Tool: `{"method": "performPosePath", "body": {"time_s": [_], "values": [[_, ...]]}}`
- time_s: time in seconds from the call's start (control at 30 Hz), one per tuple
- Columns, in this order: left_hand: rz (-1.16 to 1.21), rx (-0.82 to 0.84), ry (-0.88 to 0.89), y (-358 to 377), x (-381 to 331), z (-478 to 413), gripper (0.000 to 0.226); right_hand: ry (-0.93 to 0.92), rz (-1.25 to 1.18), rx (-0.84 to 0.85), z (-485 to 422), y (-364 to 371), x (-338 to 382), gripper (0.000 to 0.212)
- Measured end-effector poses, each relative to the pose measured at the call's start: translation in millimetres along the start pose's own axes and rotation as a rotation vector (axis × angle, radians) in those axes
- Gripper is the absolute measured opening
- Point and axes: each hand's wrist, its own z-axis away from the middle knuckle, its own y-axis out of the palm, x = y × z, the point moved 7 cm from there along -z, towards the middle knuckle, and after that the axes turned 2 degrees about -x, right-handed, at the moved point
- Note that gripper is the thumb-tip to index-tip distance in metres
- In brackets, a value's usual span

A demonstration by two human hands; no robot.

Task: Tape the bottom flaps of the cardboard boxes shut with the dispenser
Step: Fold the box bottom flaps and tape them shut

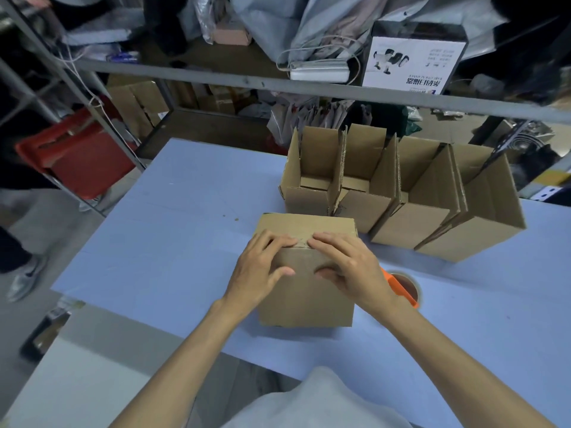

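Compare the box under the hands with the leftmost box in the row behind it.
The box under the hands has its upper flaps folded shut; the leftmost row box stands open, flaps upright. The left hand and right hand press the box under the hands; no hand touches the leftmost row box. Both are plain brown cardboard on the blue table.

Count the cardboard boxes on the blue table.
5. One closed box sits at the front under the left hand and right hand. Four open boxes stand in a row behind it, left to right: first, second, third, fourth. Smaller ones could be hidden behind them.
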Motion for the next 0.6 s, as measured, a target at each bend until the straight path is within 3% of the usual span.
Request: {"method": "performPosePath", "body": {"time_s": [0.1, 0.17, 0.27, 0.37, 0.5, 0.6], "values": [[-0.062, 0.073, 0.035, 3, -3, 2, 0.074, 0.006, 0.056, 0.109, 5, 2, -3, 0.083], [-0.054, 0.071, 0.047, 3, -12, -1, 0.07, 0.125, -0.01, -0.035, 7, -7, -4, 0.064], [0.008, -0.021, 0.029, -2, -24, -9, 0.041, 0.282, 0.007, -0.23, 3, -13, 0, 0.039], [-0.026, -0.113, -0.009, -7, -25, -8, 0.022, 0.249, -0.037, -0.221, 1, -5, 1, 0.022], [-0.088, -0.185, 0.006, -12, -23, 1, 0.017, 0.139, -0.132, -0.09, 8, -2, -1, 0.03], [-0.129, -0.231, 0.048, -12, -34, 0, 0.015, 0.169, -0.105, -0.121, 6, -12, 1, 0.025]]}}
